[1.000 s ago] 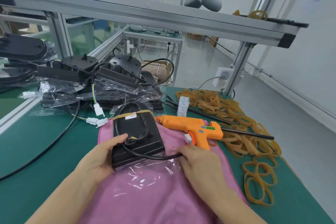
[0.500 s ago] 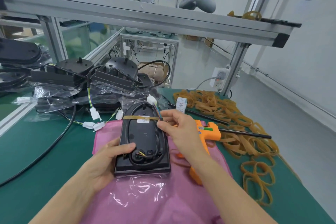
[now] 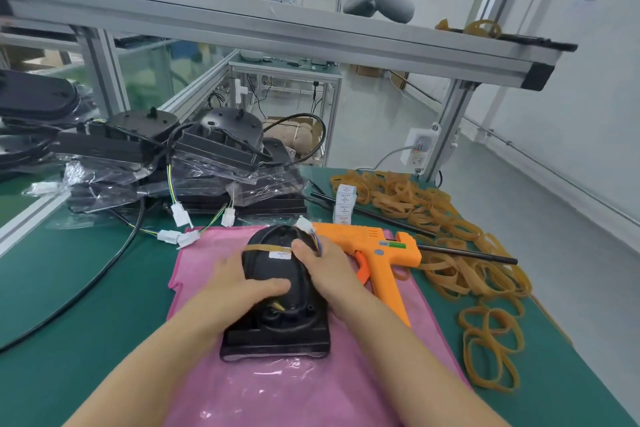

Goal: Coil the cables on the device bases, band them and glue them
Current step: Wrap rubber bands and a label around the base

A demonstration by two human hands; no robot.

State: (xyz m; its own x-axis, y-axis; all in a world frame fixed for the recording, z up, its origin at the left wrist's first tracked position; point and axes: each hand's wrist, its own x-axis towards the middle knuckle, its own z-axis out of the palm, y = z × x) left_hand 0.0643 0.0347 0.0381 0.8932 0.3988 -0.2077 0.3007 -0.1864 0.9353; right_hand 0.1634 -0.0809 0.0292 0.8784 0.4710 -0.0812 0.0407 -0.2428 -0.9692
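both hands press the springy cable onto a rigid base; right fingers pinch its wires, left lies flat.

A black device base lies on a pink cloth on the green desk. The left hand presses its coiled cable; the right hand pinches the wires beside an orange glue gun.

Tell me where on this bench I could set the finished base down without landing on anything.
Bare green mat lies left of the pink cloth, bordered by the long black cable. The cloth's near part is free too. Crowded: the rubber bands on the right, the glue gun, and the stacked bases at the back.
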